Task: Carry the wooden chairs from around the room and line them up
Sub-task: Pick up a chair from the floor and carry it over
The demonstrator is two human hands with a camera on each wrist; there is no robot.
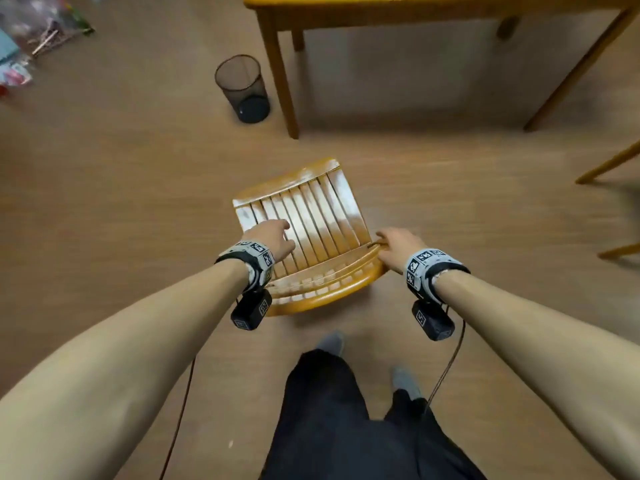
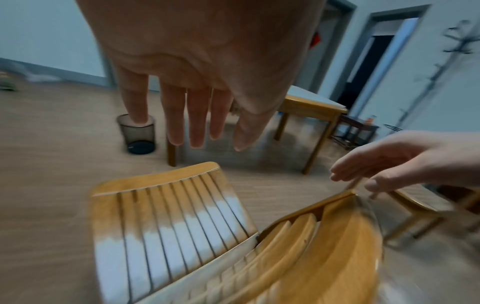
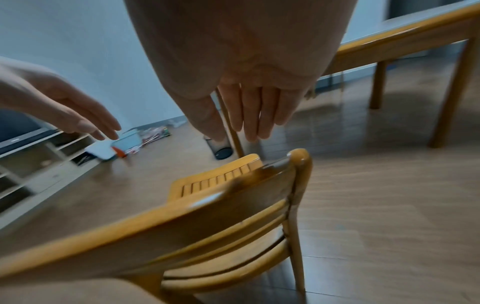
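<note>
1. Both bare forearms are reaching forward and down from the head view, each wrist wearing a marker band and a small camera.
2. Just beyond them, a wooden chair (image 1: 304, 230) is standing on the floor (image 1: 138, 188), its backrest toward the person and its slatted seat facing a wooden table (image 1: 433, 12).
3. Left hand (image 1: 268, 237) is hovering over the seat's left side with fingers straight and spread; the left wrist view shows it holding nothing.
4. Right hand (image 1: 398, 245) is hanging at the right top corner of the backrest, fingers extended and loosely together; whether it is touching the wood I cannot tell, but it is not wrapped around anything.
5. A mesh wastebasket (image 1: 242, 88) is sitting beside the table leg, and legs of another chair (image 1: 609, 168) are showing at the right edge.
6. Judging by this, the step in hand is reaching for a grasp on the chair. Next, both hands need to close firmly on the backrest or seat frame, then lift evenly so the legs clear the floor.
</note>
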